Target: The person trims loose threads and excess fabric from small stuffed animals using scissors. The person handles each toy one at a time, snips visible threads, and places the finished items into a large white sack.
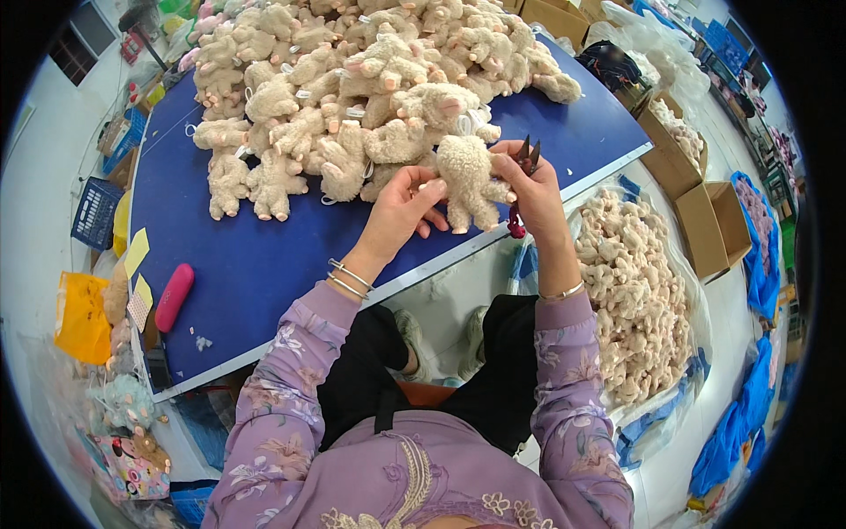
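Note:
Between my hands, over the table's near edge, hangs a cream plush toy (465, 181) with curly pile and short limbs. My left hand (407, 207) pinches its left side with thumb and fingers. On the other side my right hand (533, 189) grips the toy's limb. That same hand also holds small scissors (528, 155), dark blades pointing up and dark red handles below the palm. Just beyond, a large heap of similar plush toys (352, 79) covers the far part of the blue table (291, 256). Several of them have white loops attached.
A pink case (174, 298) lies at the table's left. To my right, a big open sack (634, 300) of small plush toys stands on the floor beside an open cardboard box (714, 225). Blue baskets (95, 212) and a yellow bag (81, 317) are at the left.

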Tool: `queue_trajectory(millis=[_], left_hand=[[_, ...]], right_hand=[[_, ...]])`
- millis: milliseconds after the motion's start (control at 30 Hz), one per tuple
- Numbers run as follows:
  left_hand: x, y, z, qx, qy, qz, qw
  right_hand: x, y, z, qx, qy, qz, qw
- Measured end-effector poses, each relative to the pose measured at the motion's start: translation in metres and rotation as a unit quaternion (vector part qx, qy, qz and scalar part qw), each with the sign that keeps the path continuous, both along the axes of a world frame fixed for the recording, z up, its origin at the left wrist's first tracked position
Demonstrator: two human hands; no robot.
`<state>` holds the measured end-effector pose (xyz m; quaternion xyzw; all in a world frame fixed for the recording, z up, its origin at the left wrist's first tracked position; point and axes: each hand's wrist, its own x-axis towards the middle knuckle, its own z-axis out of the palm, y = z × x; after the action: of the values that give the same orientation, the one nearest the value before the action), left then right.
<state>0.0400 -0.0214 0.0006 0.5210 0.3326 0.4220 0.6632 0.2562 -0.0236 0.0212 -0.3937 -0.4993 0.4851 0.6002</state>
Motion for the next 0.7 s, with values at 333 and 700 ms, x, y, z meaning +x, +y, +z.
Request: queue_trajectory(millis=[333,700], left_hand=[[0.0,0.0,0.002,0.076,-0.092,0.064,0.991],[-0.017,0.015,0.008,0.154,-0.101,0.267,0.946]], right_hand=[[0.001,0.003,0.003,-0.083,0.041,-0.022,0.995],[0.119,-0.032,0.076,0.357,0.296,0.088,0.881]])
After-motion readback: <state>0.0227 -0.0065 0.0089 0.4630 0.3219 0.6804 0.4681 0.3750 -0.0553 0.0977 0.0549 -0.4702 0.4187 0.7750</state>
